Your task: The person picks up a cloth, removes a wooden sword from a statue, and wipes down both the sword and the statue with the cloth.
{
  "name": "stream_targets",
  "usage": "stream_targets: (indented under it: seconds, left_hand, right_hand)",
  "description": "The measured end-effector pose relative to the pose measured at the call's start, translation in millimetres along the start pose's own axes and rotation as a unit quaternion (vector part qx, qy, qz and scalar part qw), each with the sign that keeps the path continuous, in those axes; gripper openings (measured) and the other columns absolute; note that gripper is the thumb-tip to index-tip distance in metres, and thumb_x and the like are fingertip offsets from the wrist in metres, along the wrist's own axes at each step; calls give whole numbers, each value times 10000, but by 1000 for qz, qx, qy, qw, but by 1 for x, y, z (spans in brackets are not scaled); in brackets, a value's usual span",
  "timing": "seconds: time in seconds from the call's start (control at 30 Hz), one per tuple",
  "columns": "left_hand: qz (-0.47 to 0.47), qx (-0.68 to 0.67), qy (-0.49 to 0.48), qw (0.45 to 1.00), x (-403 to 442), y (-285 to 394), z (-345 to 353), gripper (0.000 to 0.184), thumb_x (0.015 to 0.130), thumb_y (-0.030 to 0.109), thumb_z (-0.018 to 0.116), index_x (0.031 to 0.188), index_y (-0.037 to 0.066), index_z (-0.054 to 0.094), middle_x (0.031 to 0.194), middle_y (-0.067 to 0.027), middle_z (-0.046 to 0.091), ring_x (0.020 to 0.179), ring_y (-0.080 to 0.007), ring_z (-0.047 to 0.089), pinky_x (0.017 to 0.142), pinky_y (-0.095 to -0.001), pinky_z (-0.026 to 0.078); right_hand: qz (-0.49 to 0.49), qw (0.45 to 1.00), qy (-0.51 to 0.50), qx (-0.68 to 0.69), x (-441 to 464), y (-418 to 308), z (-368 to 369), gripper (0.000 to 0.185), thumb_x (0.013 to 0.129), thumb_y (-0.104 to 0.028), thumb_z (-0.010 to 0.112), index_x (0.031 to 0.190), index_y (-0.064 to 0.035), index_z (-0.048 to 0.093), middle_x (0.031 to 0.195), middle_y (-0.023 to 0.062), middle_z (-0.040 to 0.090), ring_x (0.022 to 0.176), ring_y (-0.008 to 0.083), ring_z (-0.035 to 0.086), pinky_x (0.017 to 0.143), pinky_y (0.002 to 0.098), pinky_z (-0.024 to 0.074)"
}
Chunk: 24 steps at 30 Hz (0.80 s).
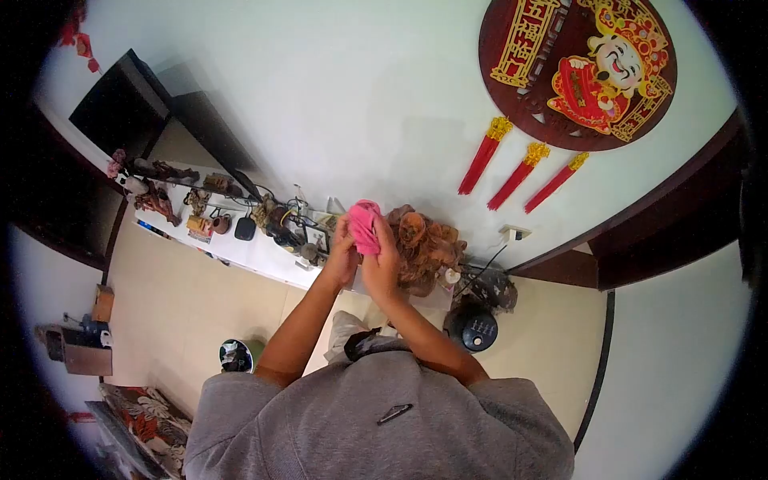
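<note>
A bright pink cloth (365, 226) is bunched up between my two hands, in front of my chest and above the white cabinet. My left hand (344, 258) grips its left and lower side with bent fingers. My right hand (382, 260) is closed around its right side, thumb against the folds. Whether anything is wrapped inside the cloth cannot be seen. Just right of my hands stands a large brown root-like wood carving (422, 248) with rounded, flower-like shapes.
The long white cabinet (268, 268) holds several small ornaments, a black box (246, 229) and tangled cables. A television (200, 132) stands at its back. A dark round-topped appliance (472, 328) is on the floor at right, a bin (242, 354) at left. A round red-and-gold plaque (520, 104) hangs on the wall.
</note>
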State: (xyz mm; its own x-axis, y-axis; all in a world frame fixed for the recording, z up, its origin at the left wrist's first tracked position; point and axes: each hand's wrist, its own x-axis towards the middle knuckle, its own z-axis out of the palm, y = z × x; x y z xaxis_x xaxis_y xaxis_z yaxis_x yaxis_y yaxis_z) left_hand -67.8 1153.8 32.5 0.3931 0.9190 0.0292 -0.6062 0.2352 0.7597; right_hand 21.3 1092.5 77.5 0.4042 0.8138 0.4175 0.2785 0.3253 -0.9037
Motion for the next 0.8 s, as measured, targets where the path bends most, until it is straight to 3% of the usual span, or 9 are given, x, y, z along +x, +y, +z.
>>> stream_targets:
  seconds: [0.03,0.13,0.17,0.3,0.4,0.53,0.6,0.7,0.8]
  left_hand:
    - [-34,-56,24,998,6,3,-1,601,884,110,680,1412,129,393,1283,-58,557,1206,-202,537,1033,-352,449]
    - [-19,16,115,993,3,17,6,625,868,65,695,1414,117,396,1241,-73,576,1085,-172,595,959,-324,486]
    - [26,26,115,993,6,15,-6,497,848,39,723,1292,81,504,1120,-78,633,932,-155,625,859,-305,506]
    - [28,146,145,978,9,24,-20,164,866,101,744,916,75,590,788,4,626,759,-122,605,758,-276,488]
    - [58,223,124,965,5,25,-24,185,889,169,732,944,82,578,896,-30,653,752,-119,607,760,-288,499]
    - [82,171,134,973,-15,27,22,232,967,233,620,1123,61,607,1097,-35,631,982,-145,603,875,-289,488]
    - [32,142,92,985,-26,28,21,446,1013,340,514,1366,70,491,1329,-67,545,1217,-178,517,1048,-323,399]
    - [58,87,32,994,-37,15,14,585,1030,423,435,1492,79,333,1471,-85,436,1351,-198,417,1154,-361,282]
    - [4,43,55,998,-39,12,12,596,1033,442,419,1489,69,333,1459,-85,446,1338,-204,428,1147,-364,295]
  right_hand:
    - [-30,999,-8,-17,1,-1,1,432,927,2,517,1359,-9,502,1377,210,533,1263,352,526,1053,397,406]
    - [-15,999,-7,48,-15,15,9,449,904,23,515,1352,3,505,1379,212,524,1266,359,519,1059,396,402]
    - [8,996,-4,90,-23,26,13,455,894,33,512,1348,7,507,1379,213,522,1267,362,517,1062,396,399]
    - [47,998,0,27,-23,39,9,492,859,77,504,1347,19,501,1365,225,524,1253,361,529,1061,386,401]
    - [131,986,-28,95,-12,27,8,542,846,94,502,1379,5,477,1399,228,500,1301,373,490,1076,389,389]
    - [-21,999,-23,-31,-20,10,17,572,853,80,460,1419,-7,454,1414,220,505,1298,379,499,1075,388,394]
    - [-54,996,-14,-76,-37,29,25,593,843,99,451,1425,-17,451,1427,219,492,1306,387,490,1073,386,396]
    - [19,999,-18,18,-45,45,32,571,850,93,484,1410,-18,463,1461,217,453,1341,363,458,1091,389,378]
    - [55,997,-40,24,-34,1,22,550,852,97,471,1392,-8,477,1424,222,487,1319,358,479,1082,388,382]
